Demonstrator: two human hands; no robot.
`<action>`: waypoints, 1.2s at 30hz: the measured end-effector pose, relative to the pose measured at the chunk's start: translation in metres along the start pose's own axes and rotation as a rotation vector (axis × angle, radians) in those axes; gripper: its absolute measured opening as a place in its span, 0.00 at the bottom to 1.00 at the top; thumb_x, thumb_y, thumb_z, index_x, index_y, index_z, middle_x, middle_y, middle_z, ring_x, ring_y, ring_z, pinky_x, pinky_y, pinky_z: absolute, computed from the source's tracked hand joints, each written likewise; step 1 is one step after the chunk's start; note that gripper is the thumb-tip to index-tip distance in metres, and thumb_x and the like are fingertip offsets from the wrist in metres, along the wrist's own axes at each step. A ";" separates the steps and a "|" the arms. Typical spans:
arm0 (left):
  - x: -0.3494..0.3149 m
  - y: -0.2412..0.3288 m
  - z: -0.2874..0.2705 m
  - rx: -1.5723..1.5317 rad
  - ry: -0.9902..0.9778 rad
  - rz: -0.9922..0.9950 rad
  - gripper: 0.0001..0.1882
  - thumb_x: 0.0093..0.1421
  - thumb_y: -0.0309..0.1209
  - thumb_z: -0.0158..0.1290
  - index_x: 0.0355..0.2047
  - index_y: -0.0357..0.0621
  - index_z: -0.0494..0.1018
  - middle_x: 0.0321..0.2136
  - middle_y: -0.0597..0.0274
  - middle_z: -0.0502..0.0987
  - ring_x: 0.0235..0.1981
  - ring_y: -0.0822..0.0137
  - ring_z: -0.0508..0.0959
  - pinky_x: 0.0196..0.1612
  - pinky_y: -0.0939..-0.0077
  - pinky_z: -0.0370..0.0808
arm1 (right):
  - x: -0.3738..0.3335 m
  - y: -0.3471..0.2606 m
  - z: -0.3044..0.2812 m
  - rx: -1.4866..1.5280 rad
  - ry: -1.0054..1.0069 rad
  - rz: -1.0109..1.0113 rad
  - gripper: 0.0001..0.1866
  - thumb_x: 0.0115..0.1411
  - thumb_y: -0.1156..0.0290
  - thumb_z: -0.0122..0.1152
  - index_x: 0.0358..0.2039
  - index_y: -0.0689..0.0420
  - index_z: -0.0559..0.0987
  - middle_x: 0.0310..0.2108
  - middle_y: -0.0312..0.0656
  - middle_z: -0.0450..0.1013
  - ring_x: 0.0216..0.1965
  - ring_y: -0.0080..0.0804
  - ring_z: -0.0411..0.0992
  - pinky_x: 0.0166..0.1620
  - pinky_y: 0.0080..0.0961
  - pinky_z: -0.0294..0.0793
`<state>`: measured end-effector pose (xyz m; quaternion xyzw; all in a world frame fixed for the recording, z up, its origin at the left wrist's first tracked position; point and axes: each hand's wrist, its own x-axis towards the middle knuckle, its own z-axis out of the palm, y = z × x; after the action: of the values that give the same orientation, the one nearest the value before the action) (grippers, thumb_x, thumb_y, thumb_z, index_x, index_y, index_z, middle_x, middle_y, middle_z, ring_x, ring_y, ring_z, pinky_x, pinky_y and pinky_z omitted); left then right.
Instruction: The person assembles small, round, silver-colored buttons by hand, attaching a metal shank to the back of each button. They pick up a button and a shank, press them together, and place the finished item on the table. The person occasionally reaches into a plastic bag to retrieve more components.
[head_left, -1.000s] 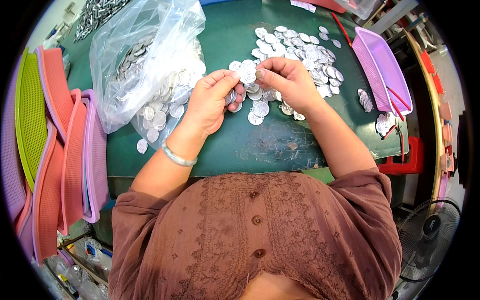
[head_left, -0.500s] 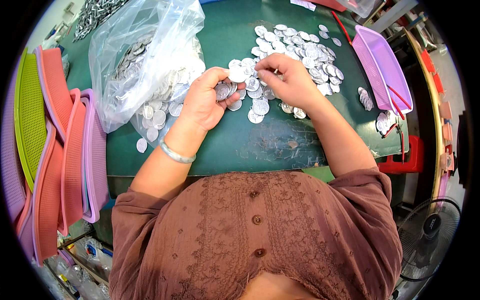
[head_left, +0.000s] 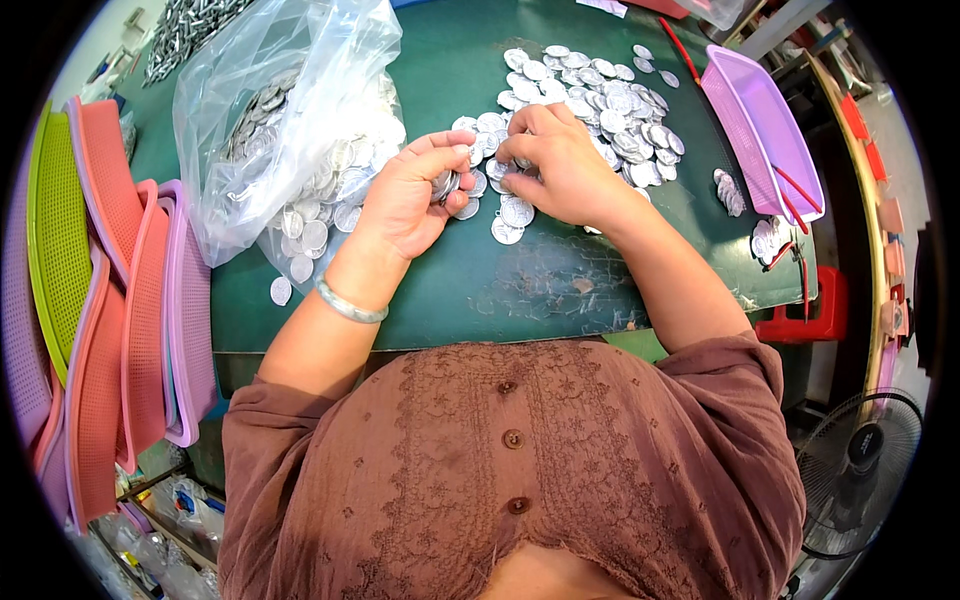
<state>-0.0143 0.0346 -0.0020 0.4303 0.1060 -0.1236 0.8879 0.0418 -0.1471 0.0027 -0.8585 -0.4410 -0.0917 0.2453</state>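
Observation:
Above the near part of the green table, my left hand is closed around a small stack of round silver medals, its thumb across their top. A jade-like bangle circles that wrist. To the right, my right hand bends over loose medals on the table. Its thumb and fingers are apart, with medals beneath and between them; the palm side is hidden. A wide pile of silver medals spreads beyond the right hand. At left, a clear plastic bag lies open, medals spilling out.
Stacked mesh baskets, including a green one, stand along the left edge. A purple basket sits at the right, near red-handled pliers and small medal bundles. A red stool and a fan are at right.
My right hand has moved slightly left and down onto the loose medals, its fingers spreading from a pinch. My left hand's fingers have drawn in around its medals, and the flat medal by its thumb shows less.

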 end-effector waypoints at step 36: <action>-0.005 -0.010 0.009 0.297 0.002 0.210 0.07 0.57 0.28 0.46 0.31 0.38 0.70 0.22 0.66 0.71 0.21 0.77 0.69 0.20 0.86 0.64 | 0.003 -0.009 -0.008 0.911 0.058 0.383 0.06 0.52 0.74 0.55 0.30 0.61 0.73 0.25 0.30 0.67 0.25 0.14 0.61 0.29 0.13 0.62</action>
<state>-0.0209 0.0223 -0.0022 0.5653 0.0421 -0.0442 0.8226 0.0367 -0.1443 0.0137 -0.7267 -0.2635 0.1336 0.6202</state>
